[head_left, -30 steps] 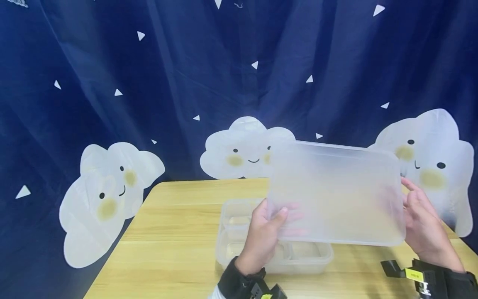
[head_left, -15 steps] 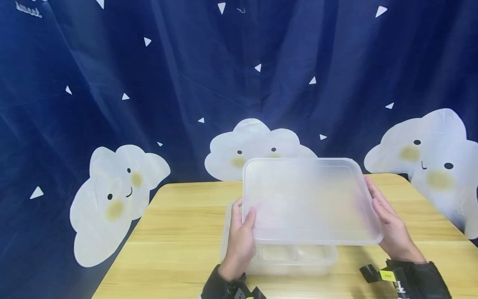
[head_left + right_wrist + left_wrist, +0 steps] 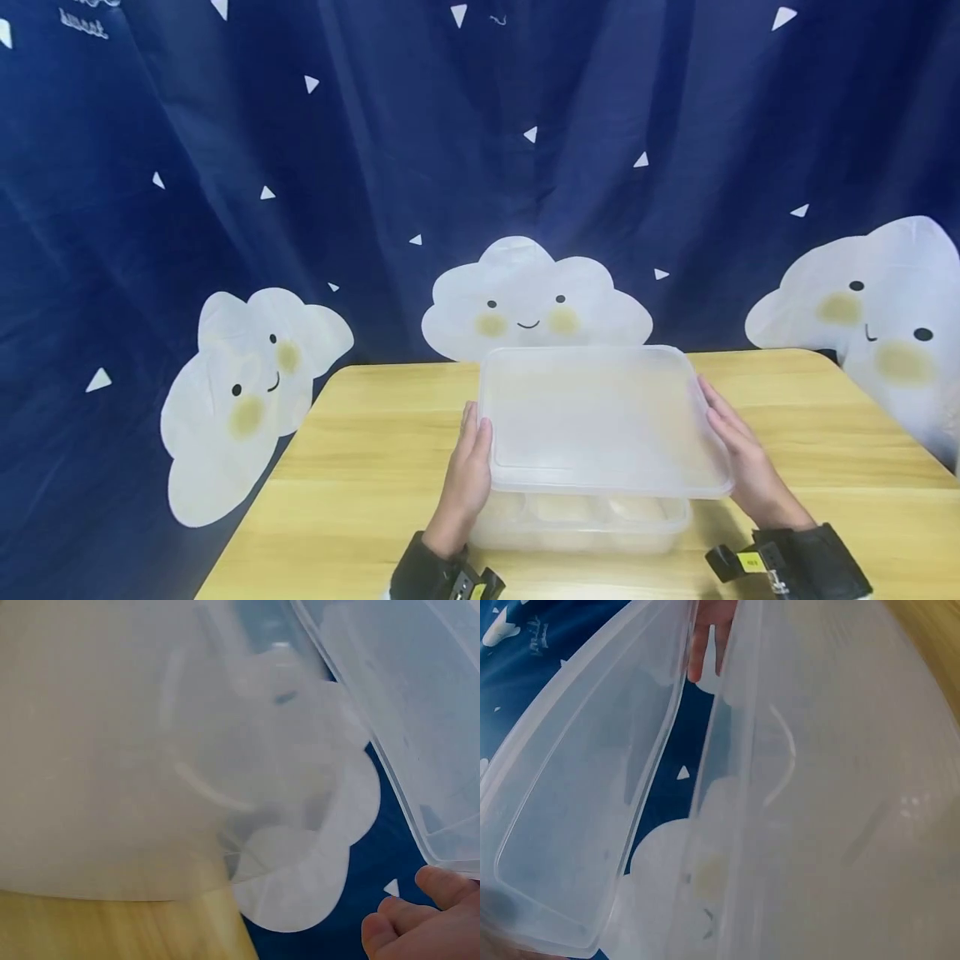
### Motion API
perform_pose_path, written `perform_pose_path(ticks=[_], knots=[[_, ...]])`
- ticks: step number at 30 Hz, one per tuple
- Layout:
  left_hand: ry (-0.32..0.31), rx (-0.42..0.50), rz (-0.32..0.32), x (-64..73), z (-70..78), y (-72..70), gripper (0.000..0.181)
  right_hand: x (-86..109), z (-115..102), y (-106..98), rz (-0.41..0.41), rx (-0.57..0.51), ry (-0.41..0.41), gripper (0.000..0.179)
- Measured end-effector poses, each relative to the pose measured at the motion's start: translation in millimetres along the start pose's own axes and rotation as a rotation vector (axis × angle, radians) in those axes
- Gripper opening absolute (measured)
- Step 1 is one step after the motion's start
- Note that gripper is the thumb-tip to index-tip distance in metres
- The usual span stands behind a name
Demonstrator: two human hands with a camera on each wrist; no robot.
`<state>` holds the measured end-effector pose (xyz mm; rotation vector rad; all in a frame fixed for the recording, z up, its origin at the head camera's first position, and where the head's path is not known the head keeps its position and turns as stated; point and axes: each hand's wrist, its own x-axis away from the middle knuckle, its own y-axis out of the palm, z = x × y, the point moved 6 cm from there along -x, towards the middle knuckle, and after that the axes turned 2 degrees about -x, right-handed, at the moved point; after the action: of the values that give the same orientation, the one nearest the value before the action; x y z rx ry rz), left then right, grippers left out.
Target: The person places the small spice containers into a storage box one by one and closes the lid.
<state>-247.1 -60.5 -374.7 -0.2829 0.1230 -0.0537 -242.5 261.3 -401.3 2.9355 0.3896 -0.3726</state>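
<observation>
A frosted, translucent rectangular plastic lid (image 3: pixel 588 417) is held up in both hands, tilted, with its near edge low. Below it on the table stands a translucent food container (image 3: pixel 577 533). Compartments show along its near side, and the lid hides the rest. My left hand (image 3: pixel 465 479) holds the lid's left edge, with the thumb nearest me. My right hand (image 3: pixel 753 467) holds the opposite edge. In the right wrist view, fingers of the right hand (image 3: pixel 427 922) touch the lid's corner. A gap separates lid from container in the left wrist view.
The wood-grain table (image 3: pixel 360 467) extends to both sides of the container. Behind it hangs a dark blue curtain (image 3: pixel 375 150) with white clouds and triangles. Black cuffs with small cameras are strapped on both wrists.
Both hands have moved left and brought the lid down over the container. The lid is tilted flatter. The left thumb, earlier on the lid's face, is now at its edge.
</observation>
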Motion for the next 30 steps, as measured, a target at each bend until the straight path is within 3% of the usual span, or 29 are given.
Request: perform_pose_path(ticks=[7,15,19,23,30], knots=[[-0.012,-0.103,-0.020,2.9,-7.7,-6.3,0.064,-0.2,10.8,4.1,-0.005,0.069,0.055,0.058],[-0.039,-0.181,-0.043,7.6,-24.7,-13.5,0.063,-4.8,14.1,11.4,0.051,0.251,0.065,0.061],[-0.034,-0.219,-0.041,11.5,-28.3,-16.8,0.064,-3.8,18.2,15.2,0.053,0.292,0.114,0.062],[-0.028,-0.242,-0.056,15.2,-30.1,-17.9,0.066,-1.5,22.3,18.0,0.051,0.344,0.176,0.065],[-0.016,-0.265,-0.095,18.6,-36.8,-18.0,0.066,-1.4,24.8,19.7,0.051,0.418,0.187,0.065]])
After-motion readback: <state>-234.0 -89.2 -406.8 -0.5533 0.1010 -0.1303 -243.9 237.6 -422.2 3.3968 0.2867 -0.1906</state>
